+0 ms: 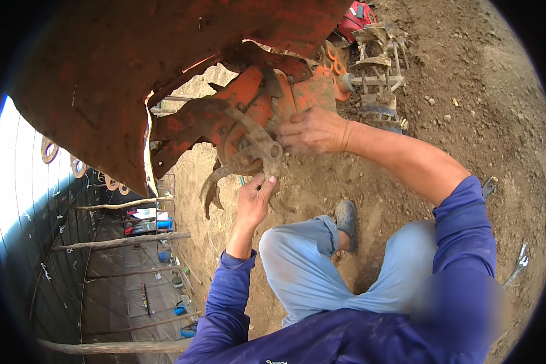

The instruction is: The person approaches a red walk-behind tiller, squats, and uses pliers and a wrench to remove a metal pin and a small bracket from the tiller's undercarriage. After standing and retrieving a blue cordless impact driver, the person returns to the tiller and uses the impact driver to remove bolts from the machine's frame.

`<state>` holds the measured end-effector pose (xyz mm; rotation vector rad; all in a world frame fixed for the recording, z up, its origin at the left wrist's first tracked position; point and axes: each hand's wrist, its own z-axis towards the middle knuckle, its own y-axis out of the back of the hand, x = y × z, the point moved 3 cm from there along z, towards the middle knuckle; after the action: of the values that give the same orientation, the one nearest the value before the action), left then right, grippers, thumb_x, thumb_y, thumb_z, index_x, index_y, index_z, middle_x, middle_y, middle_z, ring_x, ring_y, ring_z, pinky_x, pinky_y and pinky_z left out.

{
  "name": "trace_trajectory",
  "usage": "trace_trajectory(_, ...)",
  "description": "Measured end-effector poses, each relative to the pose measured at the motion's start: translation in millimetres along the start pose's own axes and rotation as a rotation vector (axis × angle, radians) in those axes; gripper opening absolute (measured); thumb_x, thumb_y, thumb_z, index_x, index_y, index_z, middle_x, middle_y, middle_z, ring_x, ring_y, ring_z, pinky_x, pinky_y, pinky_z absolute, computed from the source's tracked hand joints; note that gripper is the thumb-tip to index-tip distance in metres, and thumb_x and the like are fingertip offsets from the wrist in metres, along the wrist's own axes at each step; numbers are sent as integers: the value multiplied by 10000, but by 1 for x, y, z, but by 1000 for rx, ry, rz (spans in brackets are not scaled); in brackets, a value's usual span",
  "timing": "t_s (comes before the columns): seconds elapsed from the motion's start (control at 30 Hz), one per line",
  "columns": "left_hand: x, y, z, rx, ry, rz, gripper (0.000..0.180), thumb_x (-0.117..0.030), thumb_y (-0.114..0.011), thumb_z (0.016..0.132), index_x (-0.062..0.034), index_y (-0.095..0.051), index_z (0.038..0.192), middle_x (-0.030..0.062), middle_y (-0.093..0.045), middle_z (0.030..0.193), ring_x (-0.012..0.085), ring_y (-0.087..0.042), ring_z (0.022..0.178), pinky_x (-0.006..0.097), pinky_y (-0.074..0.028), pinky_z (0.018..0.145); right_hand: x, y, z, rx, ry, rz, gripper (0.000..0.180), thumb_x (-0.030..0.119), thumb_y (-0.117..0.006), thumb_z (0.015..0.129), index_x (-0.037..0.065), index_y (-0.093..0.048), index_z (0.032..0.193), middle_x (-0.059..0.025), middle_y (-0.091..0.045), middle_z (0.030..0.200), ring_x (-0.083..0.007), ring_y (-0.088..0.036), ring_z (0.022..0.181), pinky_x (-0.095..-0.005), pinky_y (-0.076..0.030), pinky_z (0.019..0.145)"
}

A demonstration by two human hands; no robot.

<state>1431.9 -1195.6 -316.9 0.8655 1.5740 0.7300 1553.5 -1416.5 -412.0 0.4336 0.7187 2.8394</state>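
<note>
While tiller blades [239,161] are gripped by left hand [253,203] & right hand [312,130], fingers could be cut if rotor slips.

You're on a farm plot: bare tilled soil [467,121] lies around the orange tiller [164,60], a plastic greenhouse wall [18,194] beside it.

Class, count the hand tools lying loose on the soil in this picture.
2: pliers by the right elbow, and a wrench lower right on the soil. More may be hidden.
</note>
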Motion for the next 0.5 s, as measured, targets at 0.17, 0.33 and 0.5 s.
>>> trace_trajectory(0.17,-4,-3,-3,-33,-25,34,424,-397,-631,1091,17,-717,1061,21,-644,815,111,-540,769,291,-465,703,9,2,-7,-53,-21,-85,277,195,-649,898,127,-716,1158,-16,-648,1165,-266,-721,793,-429,-591,615)
trace_trajectory(0.33,-5,-1,-3,-27,-21,78,419,-389,-633,1094,19,-723,1053,13,-662,828,96,-552,772,272,-467,700,18,-3,-14,-119,-71,-48,321,161,-641,856,109,-715,1164,-40,-645,1086,-254,-717,838,-418,-593,629)
trace_trajectory(0.5,1,-3,-3,-57,-22,74,421,-386,-637,1093,24,-726,1059,19,-676,835,96,-561,776,274,-470,699,22,-13,-19,-160,-145,-36,315,144,-650,844,108,-714,1150,-53,-647,1060,-252,-723,865,-419,-591,635)
